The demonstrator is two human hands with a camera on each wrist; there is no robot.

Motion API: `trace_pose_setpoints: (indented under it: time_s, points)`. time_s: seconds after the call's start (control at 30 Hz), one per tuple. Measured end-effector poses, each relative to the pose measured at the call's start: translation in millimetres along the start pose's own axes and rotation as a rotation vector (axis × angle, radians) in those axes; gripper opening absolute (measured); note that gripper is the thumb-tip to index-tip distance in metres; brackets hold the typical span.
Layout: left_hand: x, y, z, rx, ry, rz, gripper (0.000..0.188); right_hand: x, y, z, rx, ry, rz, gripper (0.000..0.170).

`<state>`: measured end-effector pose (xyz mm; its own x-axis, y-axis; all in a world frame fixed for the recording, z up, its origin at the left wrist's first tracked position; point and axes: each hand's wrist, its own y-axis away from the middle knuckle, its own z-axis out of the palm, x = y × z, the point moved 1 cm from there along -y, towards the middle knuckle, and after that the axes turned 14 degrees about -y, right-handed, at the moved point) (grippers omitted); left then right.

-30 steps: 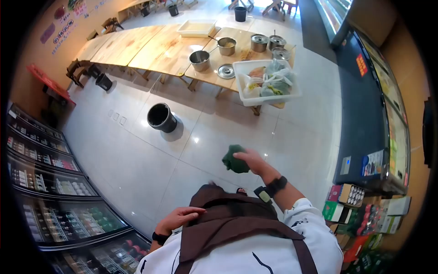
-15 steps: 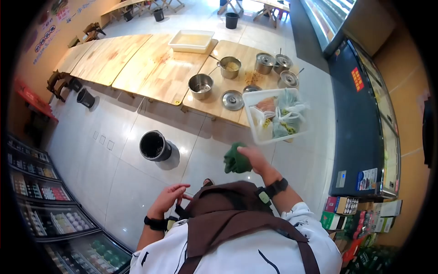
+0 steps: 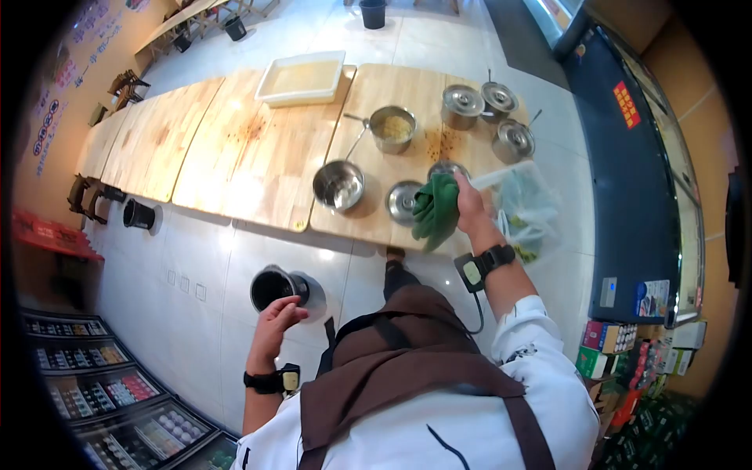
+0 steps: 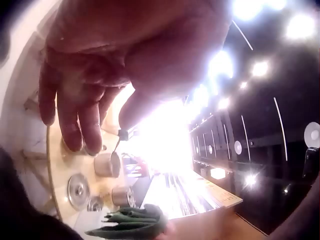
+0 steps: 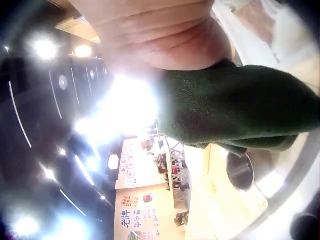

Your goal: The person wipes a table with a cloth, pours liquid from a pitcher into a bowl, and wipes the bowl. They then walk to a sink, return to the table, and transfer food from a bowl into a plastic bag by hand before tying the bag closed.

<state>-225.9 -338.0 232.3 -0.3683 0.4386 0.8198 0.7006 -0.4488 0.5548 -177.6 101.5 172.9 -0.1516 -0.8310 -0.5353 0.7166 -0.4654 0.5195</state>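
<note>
My right hand (image 3: 471,205) grips a folded dark green cloth (image 3: 435,210), held out over the near edge of the wooden table (image 3: 266,172). In the right wrist view the cloth (image 5: 235,107) hangs from under the palm. Behind it in the head view lie a pot lid (image 3: 403,202) and a white tub (image 3: 489,178) of bagged vegetables, partly covered by the hand. My left hand (image 3: 277,319) is held in the air, its fingers loosely bent with nothing in them. In the left wrist view, its fingers (image 4: 70,115) hang relaxed.
On the table stand an uncovered steel pot (image 3: 338,188), a pot with yellowish food (image 3: 393,129), several lidded pots (image 3: 462,106) and a white tray (image 3: 301,78). Reddish crumbs (image 3: 249,131) dot the wood. A black bin (image 3: 270,286) stands on the floor, and a glass-fronted fridge (image 3: 141,392) at left.
I have come closer to the table. My right hand has moved forward with the green cloth, from above the floor to over the table edge. My left hand has risen from near the apron.
</note>
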Motion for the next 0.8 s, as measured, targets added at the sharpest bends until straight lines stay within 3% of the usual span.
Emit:
trace_pose_setpoints:
  time_s: [0.07, 0.17, 0.3, 0.37, 0.4, 0.43, 0.5, 0.53, 0.6, 0.67, 0.7, 0.73, 0.8]
  points:
    - [40.3, -25.9, -16.1, 0.097, -0.046, 0.012, 0.030, -21.7, -54.3, 11.8, 0.131, 0.067, -0.117, 0.035]
    - [131.5, -47.3, -27.9, 0.146, -0.101, -0.037, 0.030, -59.0, -117.0, 29.5, 0.066, 0.225, 0.044, 0.031]
    - [232.7, -36.1, -84.9, 0.205, -0.382, 0.038, 0.033, -65.4, -246.5, 1.3, 0.192, 0.334, 0.047, 0.029]
    - [274.9, -23.2, -128.6, 0.352, -0.402, 0.055, 0.032, -70.6, -281.0, -2.0, 0.255, 0.606, -0.147, 0.027]
    - [297.5, -21.3, -149.5, 0.433, -0.484, 0.035, 0.032, -77.7, -281.6, 9.3, 0.252, 0.695, -0.103, 0.042]
    - [317.5, -22.5, -168.4, 0.513, -0.568, 0.015, 0.033, -83.7, -283.1, 20.2, 0.259, 0.693, -0.091, 0.042]
    - [356.1, -48.7, -197.5, 0.546, -0.602, 0.056, 0.035, -84.5, -288.8, 33.0, 0.276, 1.062, -0.053, 0.045]
    - [383.6, -75.2, -187.1, 0.496, -0.659, 0.115, 0.035, -79.4, -297.5, 33.1, 0.290, 1.046, -0.039, 0.045]
    - [405.0, -149.5, -187.2, 0.406, -0.504, 0.259, 0.036, -70.2, -313.8, 34.2, 0.325, 1.324, -0.073, 0.047]
    - [418.5, -240.3, -152.3, 0.243, -0.371, 0.216, 0.036, -60.9, -317.3, 41.8, 0.362, 1.309, -0.052, 0.047]
    - [410.3, -294.6, -139.6, 0.084, -0.293, 0.265, 0.036, -55.6, -317.3, 43.9, 0.379, 1.328, -0.036, 0.047]
    - [394.3, -353.6, -116.5, -0.068, -0.455, 0.346, 0.038, -49.0, -320.4, 43.4, 0.410, 1.308, -0.027, 0.047]
    - [368.7, -440.3, -38.5, -0.310, -0.464, 0.252, 0.039, -35.3, -329.8, 42.0, 0.465, 1.393, -0.010, 0.048]
